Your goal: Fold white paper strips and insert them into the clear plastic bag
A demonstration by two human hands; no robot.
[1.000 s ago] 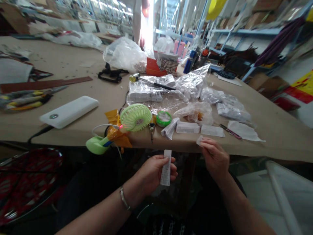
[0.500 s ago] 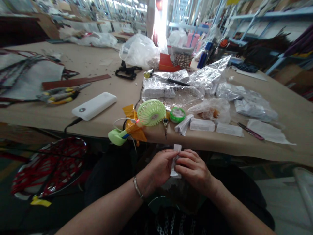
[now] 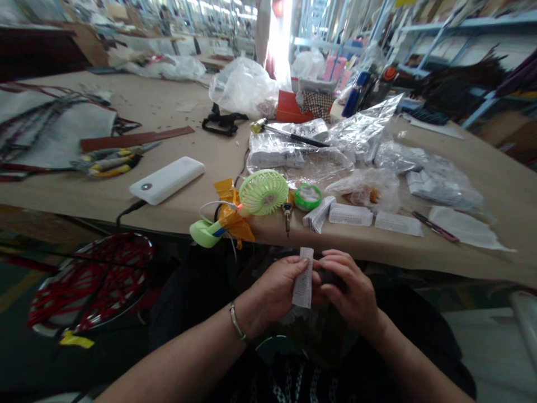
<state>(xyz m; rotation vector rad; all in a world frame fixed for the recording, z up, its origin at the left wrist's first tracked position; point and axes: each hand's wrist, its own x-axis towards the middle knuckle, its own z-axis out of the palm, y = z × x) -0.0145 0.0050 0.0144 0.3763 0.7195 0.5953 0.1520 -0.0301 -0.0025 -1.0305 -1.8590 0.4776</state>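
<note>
Label strip (image 3: pixel 302 278), white w/ small print (text illegible): held in L hand (image 3: pixel 274 286), off the near edge of the table (image 3: pixel 356 239), above the lap. Grip: L thumb pressed on upper part, L fingers behind; secure as far as seen. Long axis runs from table edge back twd. the body, far end tipped slightly R. R hand (image 3: pixel 354 291) sits just R of strip, fingers curved, nr. L fingertips; contact w/ them unclear, and can't tell if it pinches anything.

Surface: brown table covering. Nr. edge, L to R: green fan (image 3: pixel 263 192), pointed tool (image 3: pixel 287 217), green round container (image 3: pixel 307 197), fanned strips (image 3: pixel 320 214), label stack (image 3: pixel 350 214), second stack (image 3: pixel 398 223), purple-handled tool (image 3: pixel 436 226). Plastic-wrapped packs (image 3: pixel 281 157) behind.

Room: workshop type; blue-framed shelving (image 3: pixel 461 28) far R, loaded.
</note>
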